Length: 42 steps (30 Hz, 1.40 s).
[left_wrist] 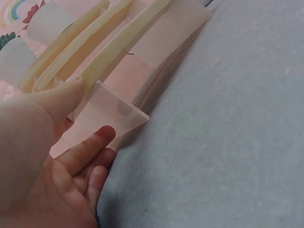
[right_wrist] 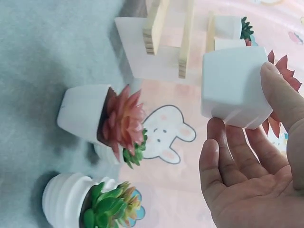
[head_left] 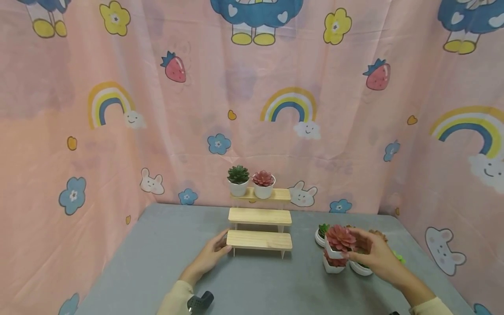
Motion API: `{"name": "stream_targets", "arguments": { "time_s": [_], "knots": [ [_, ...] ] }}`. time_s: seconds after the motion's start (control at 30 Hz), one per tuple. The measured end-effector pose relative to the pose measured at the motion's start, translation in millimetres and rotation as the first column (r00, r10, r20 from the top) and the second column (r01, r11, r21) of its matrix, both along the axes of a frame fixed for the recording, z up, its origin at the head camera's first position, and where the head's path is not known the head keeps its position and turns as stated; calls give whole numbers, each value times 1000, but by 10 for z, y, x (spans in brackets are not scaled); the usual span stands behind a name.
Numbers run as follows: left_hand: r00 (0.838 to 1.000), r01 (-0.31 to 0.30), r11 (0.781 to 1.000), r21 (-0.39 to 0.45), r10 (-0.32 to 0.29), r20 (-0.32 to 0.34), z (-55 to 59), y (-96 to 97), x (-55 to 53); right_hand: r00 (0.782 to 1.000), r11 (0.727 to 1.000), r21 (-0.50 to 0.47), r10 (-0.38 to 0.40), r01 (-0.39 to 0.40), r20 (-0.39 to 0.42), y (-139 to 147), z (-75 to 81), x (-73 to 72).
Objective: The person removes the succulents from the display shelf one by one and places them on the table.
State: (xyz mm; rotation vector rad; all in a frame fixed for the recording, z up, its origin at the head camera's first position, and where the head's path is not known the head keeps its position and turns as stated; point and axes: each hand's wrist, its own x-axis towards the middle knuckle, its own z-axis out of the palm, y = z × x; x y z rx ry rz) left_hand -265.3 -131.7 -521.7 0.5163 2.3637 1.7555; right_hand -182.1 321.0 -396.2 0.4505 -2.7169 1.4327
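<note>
My left hand (head_left: 210, 253) is at the left end of a tiered stand (head_left: 260, 239) with pale wooden steps and translucent side panels. In the left wrist view the thumb (left_wrist: 71, 95) touches the lowest step's end, with loosely bent fingers (left_wrist: 95, 147) by the panel. My right hand (head_left: 374, 251) grips a red succulent in a square white pot (right_wrist: 235, 88), thumb on one side and fingers on the other. The pot is raised and overlaps a second red succulent (right_wrist: 124, 118) in a white pot on the table.
On the stand's top step are a dark green succulent (head_left: 238, 175) and a pinkish one (head_left: 263, 179) in white pots. A small green succulent (head_left: 323, 232) and a ribbed white pot (right_wrist: 66, 199) stand near my right hand. A patterned pink curtain (head_left: 244, 87) hangs behind the grey table (head_left: 165, 236).
</note>
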Motion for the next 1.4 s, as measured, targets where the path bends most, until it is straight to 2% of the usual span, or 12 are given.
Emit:
{"name": "stream_targets", "arguments": {
  "time_s": [0.2, 0.57, 1.03, 1.27, 1.4],
  "knots": [
    [1000, 7, 1000, -3, -7, 5, 2, -16, 12, 996, 1000, -6, -10, 10, 92, 26, -55, 73],
    [1000, 2, 1000, 7, -2, 10, 30, 18, -11, 987, 1000, -1, -12, 12, 161, 145, -222, 162],
    [1000, -10, 1000, 7, 10, 25, -13, -17, -54, 963, 999, 8, -48, 47, 265, 242, -409, 205],
    [1000, -11, 1000, 6, 11, 23, 3, -3, -48, 972, 998, -30, 67, -61, 224, 348, -557, 214],
    [1000, -10, 1000, -2, 10, 29, 2, -3, -35, 971, 989, -84, 137, -122, 198, 409, -668, 229]
  ]
}}
